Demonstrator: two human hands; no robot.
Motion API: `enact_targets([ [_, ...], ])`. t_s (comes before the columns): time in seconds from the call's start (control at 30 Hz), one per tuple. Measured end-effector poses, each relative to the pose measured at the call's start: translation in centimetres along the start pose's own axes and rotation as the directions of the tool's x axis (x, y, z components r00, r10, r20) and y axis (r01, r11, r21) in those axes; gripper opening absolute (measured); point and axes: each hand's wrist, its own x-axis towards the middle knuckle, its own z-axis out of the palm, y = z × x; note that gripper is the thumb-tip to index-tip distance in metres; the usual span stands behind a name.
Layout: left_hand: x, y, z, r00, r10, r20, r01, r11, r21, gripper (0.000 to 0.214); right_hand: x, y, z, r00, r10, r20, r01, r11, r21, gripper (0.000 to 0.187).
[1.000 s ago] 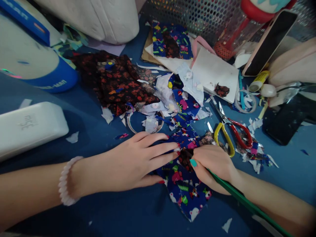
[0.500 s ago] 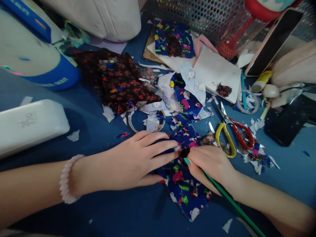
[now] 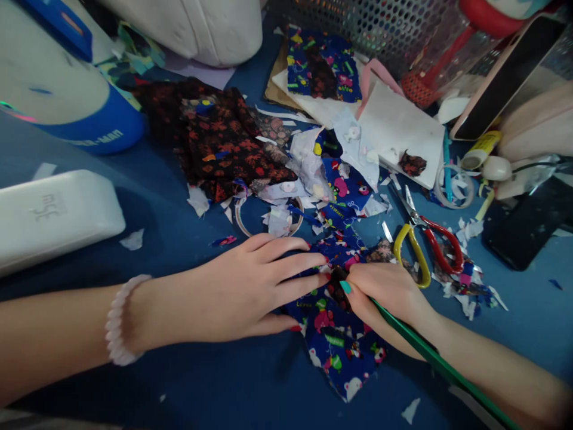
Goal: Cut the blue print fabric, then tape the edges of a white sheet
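Observation:
My left hand (image 3: 242, 289) lies spread, palm down, with its fingertips on a blue cartoon-print cloth piece (image 3: 333, 343). A pale beaded bracelet circles its wrist. My right hand (image 3: 387, 298) is closed in a pinch at the middle of that cloth, beside the left fingertips. From under it a long, slim green tool (image 3: 425, 352) runs back along the forearm; its tip is hidden in the hand. A small dark patterned cloth patch (image 3: 339, 291) lies on the blue cloth at the pinching fingers.
Scissors (image 3: 416, 224) with one yellow and one red handle lie beyond my right hand. A tape roll (image 3: 239, 218), dark floral cloth (image 3: 233, 140) and scraps lie ahead. Around them are a white case (image 3: 58, 218), a large bottle (image 3: 107, 128), a notepad (image 3: 403, 128) and a black phone (image 3: 521, 230).
My right hand has shifted slightly right, showing more of the dark patch. The green tool's back end has swung right and looks broader. My left hand stays nearly in place.

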Motion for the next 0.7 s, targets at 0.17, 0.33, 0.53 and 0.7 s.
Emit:
enact_targets([
  [0.17, -0.1, 0.0, 0.2, 1.0, 0.004, -0.011, -0.004, 1.0, 0.006, 0.047, 0.0, -0.1, -0.5, 1.0, -0.019, 0.019, 0.019, 1.0, -0.004, 0.032],
  [0.33, 0.0, -0.1, -0.1, 1.0, 0.017, -0.001, -0.017, 1.0, 0.002, 0.048, -0.1, 1.2, -2.3, 0.991, -0.119, 0.054, 0.119, 0.993, 0.002, 0.014],
  [0.53, 0.0, -0.3, -0.4, 1.0, 0.011, 0.004, -0.011, 1.0, 0.0, 0.043, 0.7, 3.3, -4.1, 0.974, -0.188, 0.127, 0.174, 0.978, 0.11, 0.019],
  [0.7, -0.2, -0.5, -0.5, 0.998, 0.057, 0.013, -0.057, 0.998, -0.001, 0.043, 1.0, 3.0, -4.4, 0.989, -0.083, 0.12, 0.054, 0.972, 0.228, 0.004],
])
